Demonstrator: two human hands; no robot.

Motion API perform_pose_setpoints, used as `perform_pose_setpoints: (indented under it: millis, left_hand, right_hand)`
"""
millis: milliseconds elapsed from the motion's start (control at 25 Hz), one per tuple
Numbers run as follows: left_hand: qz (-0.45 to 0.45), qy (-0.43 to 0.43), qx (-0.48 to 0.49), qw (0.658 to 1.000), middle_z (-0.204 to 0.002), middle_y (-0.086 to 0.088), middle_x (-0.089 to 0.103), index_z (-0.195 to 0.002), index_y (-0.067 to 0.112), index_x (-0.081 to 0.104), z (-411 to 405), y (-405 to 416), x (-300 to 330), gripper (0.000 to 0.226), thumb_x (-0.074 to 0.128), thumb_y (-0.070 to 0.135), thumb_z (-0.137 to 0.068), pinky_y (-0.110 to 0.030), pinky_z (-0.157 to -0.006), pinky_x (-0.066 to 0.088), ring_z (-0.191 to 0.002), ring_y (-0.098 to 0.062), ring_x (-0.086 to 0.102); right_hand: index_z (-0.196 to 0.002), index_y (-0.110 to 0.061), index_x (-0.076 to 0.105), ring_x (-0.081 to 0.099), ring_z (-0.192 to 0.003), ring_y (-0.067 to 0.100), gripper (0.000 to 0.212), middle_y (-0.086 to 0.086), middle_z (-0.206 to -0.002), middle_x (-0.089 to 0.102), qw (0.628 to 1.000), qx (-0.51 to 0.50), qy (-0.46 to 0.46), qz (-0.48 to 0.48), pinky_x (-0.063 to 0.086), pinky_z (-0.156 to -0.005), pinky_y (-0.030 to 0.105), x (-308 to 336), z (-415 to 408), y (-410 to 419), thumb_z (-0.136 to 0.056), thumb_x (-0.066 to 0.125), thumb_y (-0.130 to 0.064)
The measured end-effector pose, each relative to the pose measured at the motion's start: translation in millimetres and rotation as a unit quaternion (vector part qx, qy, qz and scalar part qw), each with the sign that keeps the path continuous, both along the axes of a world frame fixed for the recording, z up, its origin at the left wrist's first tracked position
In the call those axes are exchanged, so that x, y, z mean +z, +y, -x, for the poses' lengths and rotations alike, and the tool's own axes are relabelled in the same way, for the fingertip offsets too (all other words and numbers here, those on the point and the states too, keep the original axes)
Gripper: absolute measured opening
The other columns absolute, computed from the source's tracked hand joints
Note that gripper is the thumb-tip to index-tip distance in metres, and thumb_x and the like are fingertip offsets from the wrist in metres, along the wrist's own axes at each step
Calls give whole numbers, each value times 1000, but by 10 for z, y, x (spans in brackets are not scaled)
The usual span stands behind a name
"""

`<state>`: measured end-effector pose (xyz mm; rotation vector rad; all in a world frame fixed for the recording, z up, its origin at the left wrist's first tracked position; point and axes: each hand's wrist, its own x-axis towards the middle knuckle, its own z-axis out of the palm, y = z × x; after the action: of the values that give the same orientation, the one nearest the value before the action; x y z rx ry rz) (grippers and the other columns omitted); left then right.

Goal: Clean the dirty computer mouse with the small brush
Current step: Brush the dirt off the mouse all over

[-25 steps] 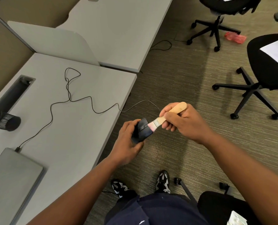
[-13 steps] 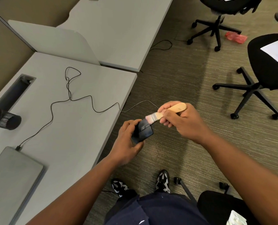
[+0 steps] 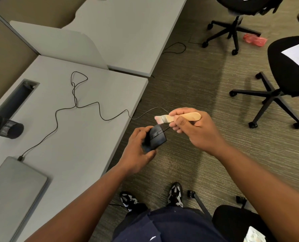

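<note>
The left hand (image 3: 138,151) grips a black computer mouse (image 3: 156,137) over the carpet, just beside the grey desk (image 3: 85,137) edge. The right hand (image 3: 196,130) holds a small wooden-handled brush (image 3: 178,117), its pinkish bristles above the mouse, apart from it. The mouse's thin cable (image 3: 75,105) trails left across the desk toward a closed laptop (image 3: 10,187).

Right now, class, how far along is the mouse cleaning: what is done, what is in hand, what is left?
Done: the left hand holds the mouse off the desk, and the right hand grips the brush. In hand: brushing; the bristles are off the mouse, apart from it. Left: whether dirt remains cannot be told, and the mouse is not back on the desk.
</note>
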<state>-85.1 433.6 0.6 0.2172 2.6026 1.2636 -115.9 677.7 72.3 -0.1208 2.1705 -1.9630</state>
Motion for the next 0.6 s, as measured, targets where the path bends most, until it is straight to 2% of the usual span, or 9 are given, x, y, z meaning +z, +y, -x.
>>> perform_pose_setpoints:
  millis: [80,160,280,360,480,600]
  left_hand:
    - [-1,7,-5,1000,-137,19,46,-150,42,45,-2,7,-14,81,83,25,-81,-35,-112,45,-131,-9,48]
    - [0,11,-3,1000,-136,21,46,-149,44,45,-7,3,-27,80,82,28,-80,-32,-110,44,-131,-10,49]
    - [4,1,3,1000,-135,27,44,-149,48,43,-11,-29,-42,83,86,21,-83,-29,-110,43,-131,-5,48]
    - [11,-5,4,1000,-135,23,45,-151,45,43,-14,-33,-42,84,87,18,-84,-28,-111,43,-130,-4,47]
    - [14,-5,-2,1000,-137,18,45,-153,38,45,-5,-22,-21,83,87,18,-84,-30,-111,43,-132,-9,48]
    - [19,-1,-11,1000,-135,19,45,-154,35,45,5,-9,-6,83,86,19,-84,-31,-110,44,-130,-9,48]
  right_hand:
    - [-107,-26,76,77,-85,19,14,4,-91,82,1000,-1,-3,-18,62,-74,26,-16,17,-4,-103,65,-18]
    - [-103,-23,78,76,-78,17,14,4,-86,81,999,11,-21,-35,61,-69,26,-30,25,12,-103,64,-18]
    - [-90,-21,79,71,-67,12,18,6,-76,79,997,34,-45,-44,55,-60,23,-23,17,50,-93,62,-22]
    - [-86,-21,79,70,-64,10,19,6,-73,79,997,39,-51,-46,53,-57,21,-16,13,60,-89,60,-25]
    - [-98,-23,79,74,-73,14,15,5,-82,81,1000,-1,-25,-15,59,-64,23,-32,35,45,-99,64,-21]
    - [-106,-21,77,75,-79,16,14,5,-87,81,999,-1,-21,-26,60,-70,25,-55,34,36,-103,64,-18]
